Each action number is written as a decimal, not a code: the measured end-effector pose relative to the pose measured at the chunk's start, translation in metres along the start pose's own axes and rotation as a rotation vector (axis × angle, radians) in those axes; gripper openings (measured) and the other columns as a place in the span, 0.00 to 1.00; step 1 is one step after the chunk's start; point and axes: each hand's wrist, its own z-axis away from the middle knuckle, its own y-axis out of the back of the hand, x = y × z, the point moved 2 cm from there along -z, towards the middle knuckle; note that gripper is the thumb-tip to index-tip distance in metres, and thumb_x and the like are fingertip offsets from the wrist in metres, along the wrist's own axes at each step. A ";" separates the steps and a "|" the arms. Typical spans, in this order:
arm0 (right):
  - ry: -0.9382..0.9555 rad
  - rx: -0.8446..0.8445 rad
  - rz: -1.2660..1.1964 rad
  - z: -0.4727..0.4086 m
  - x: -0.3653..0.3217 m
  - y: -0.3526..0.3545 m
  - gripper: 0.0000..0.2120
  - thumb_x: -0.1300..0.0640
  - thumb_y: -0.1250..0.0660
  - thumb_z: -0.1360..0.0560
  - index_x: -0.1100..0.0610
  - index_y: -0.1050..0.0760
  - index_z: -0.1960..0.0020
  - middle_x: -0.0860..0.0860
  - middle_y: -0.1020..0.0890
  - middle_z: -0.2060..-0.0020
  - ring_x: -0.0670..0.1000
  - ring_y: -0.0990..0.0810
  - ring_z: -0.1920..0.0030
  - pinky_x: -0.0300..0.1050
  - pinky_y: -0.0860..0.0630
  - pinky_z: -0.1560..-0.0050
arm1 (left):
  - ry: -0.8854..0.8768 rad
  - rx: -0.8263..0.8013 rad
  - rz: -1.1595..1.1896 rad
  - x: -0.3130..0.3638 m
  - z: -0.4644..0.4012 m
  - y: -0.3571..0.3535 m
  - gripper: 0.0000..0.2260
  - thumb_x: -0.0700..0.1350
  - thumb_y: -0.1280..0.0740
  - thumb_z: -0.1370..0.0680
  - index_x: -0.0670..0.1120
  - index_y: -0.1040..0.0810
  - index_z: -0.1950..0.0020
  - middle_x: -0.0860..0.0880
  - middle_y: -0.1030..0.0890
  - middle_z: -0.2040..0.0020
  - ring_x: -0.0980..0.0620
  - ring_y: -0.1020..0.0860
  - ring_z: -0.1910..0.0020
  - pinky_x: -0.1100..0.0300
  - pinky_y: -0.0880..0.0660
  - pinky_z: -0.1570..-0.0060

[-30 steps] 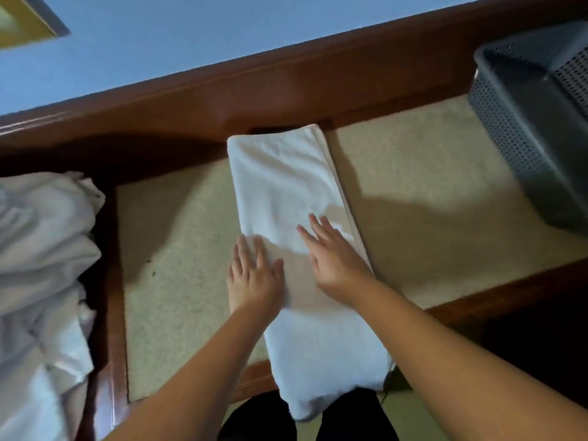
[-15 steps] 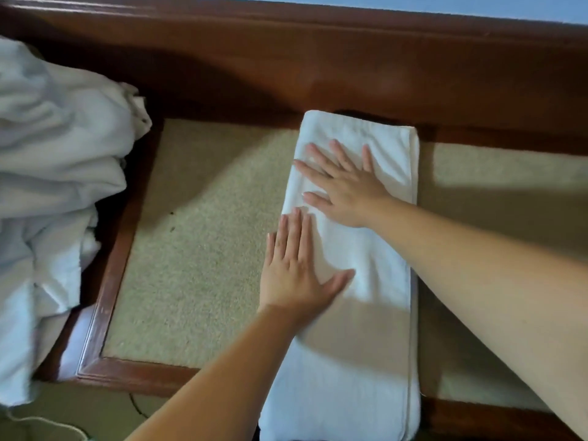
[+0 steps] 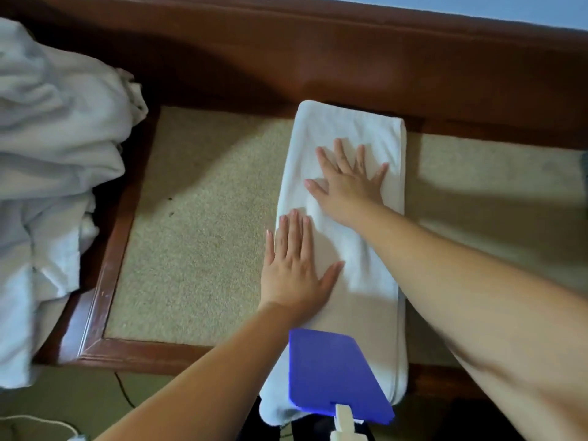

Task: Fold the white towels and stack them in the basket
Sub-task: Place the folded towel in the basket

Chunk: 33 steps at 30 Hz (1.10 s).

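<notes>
A white towel (image 3: 366, 259), folded into a long narrow strip, lies across the beige padded bench top (image 3: 203, 224), its near end hanging over the front edge. My left hand (image 3: 296, 268) presses flat on the towel's left side, fingers straight. Further up the strip, my right hand (image 3: 350, 183) lies flat with fingers spread on the towel's far half. A heap of unfolded white towels (image 3: 54, 173) sits at the left. The basket is out of view.
A dark wooden frame (image 3: 105, 281) borders the bench, with a wooden backboard (image 3: 318, 58) behind. A blue card with a white clip (image 3: 331, 374) hangs in front of the towel's near end. A cable (image 3: 122, 389) lies on the floor below.
The view swung left, taking the grey basket out of sight. My right hand slid up the towel toward its far end and my left followed; a blue card now shows at the bottom.
</notes>
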 end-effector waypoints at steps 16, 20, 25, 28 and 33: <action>-0.003 0.063 -0.002 0.136 0.021 -0.075 0.36 0.30 0.56 0.19 0.40 0.64 0.16 0.49 0.66 0.17 0.57 0.66 0.17 0.66 0.65 0.20 | -0.012 -0.035 -0.024 -0.006 0.116 -0.007 0.45 0.75 0.45 0.23 0.48 0.46 0.15 0.41 0.45 0.16 0.40 0.43 0.19 0.44 0.41 0.23; -0.025 0.073 -0.034 0.214 0.030 -0.109 0.34 0.33 0.60 0.18 0.42 0.63 0.16 0.51 0.66 0.17 0.54 0.68 0.17 0.60 0.63 0.19 | 0.182 0.142 0.150 -0.033 0.160 -0.002 0.33 0.69 0.33 0.24 0.45 0.28 0.32 0.45 0.27 0.41 0.42 0.28 0.45 0.48 0.27 0.42; -0.265 0.323 -0.296 0.312 0.029 -0.137 0.29 0.40 0.36 0.18 0.49 0.35 0.21 0.56 0.37 0.21 0.58 0.40 0.22 0.56 0.35 0.26 | 0.362 -0.065 0.476 -0.051 0.198 0.007 0.24 0.66 0.31 0.23 0.49 0.29 0.41 0.54 0.26 0.45 0.52 0.27 0.43 0.54 0.25 0.42; -0.602 0.517 -0.629 0.350 0.027 -0.150 0.24 0.46 0.25 0.25 0.59 0.26 0.37 0.58 0.25 0.40 0.59 0.26 0.39 0.48 0.30 0.47 | 0.484 -0.154 0.468 -0.054 0.213 0.011 0.23 0.71 0.34 0.25 0.52 0.26 0.47 0.56 0.21 0.51 0.52 0.20 0.50 0.52 0.21 0.49; -0.926 0.269 -1.251 0.361 0.035 -0.174 0.32 0.45 0.24 0.26 0.57 0.31 0.30 0.54 0.22 0.40 0.56 0.20 0.42 0.51 0.25 0.47 | 0.604 -0.384 0.611 -0.057 0.224 0.010 0.29 0.74 0.33 0.27 0.51 0.24 0.42 0.53 0.18 0.47 0.53 0.19 0.49 0.53 0.22 0.49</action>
